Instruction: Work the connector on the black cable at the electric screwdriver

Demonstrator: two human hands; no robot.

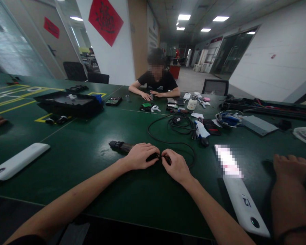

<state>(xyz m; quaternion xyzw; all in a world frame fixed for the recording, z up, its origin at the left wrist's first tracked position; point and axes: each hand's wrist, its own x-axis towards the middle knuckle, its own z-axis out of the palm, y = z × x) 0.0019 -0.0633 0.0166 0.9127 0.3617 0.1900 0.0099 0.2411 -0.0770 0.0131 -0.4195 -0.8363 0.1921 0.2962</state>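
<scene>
So the left hand [142, 156]'s wrapped round a black tool [119, 146], right hand [177, 165] pinching a black cable [194, 155] just beside it.

The tool [115, 145] in my grip is black, the cable [194, 156] black too, the table [104, 127] dark green with yellow lines [16, 107], the poster [105, 22] red and black.

Cluttered green table [91, 131]
On it lie looped black cable [180, 124], a grey box [259, 125] and, apparently, a black tray [68, 103].
</scene>
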